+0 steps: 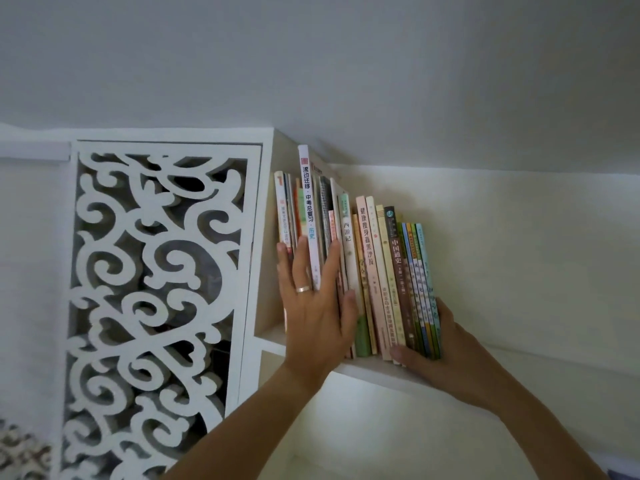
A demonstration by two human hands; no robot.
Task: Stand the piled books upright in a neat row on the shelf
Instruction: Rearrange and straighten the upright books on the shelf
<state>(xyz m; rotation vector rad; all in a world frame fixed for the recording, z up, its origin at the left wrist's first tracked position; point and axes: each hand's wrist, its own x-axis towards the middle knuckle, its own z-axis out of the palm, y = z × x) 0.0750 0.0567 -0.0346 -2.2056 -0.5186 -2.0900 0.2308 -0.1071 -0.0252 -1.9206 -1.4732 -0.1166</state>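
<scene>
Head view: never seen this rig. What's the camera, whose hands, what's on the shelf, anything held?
No robot here: a person wears one wide-angle camera on the head, looking at their own hands. A row of books stands on a white shelf, beside a carved white panel. The left hand, wearing a ring, lies flat with straight fingers against the spines. The right hand cups the row's right end, thumb in front, fingers behind. Nothing is lifted.

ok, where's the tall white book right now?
In the head view, the tall white book stands upright near the left end of the row on the shelf, beside the side panel. The left hand's straight fingers press its lower spine.
</scene>
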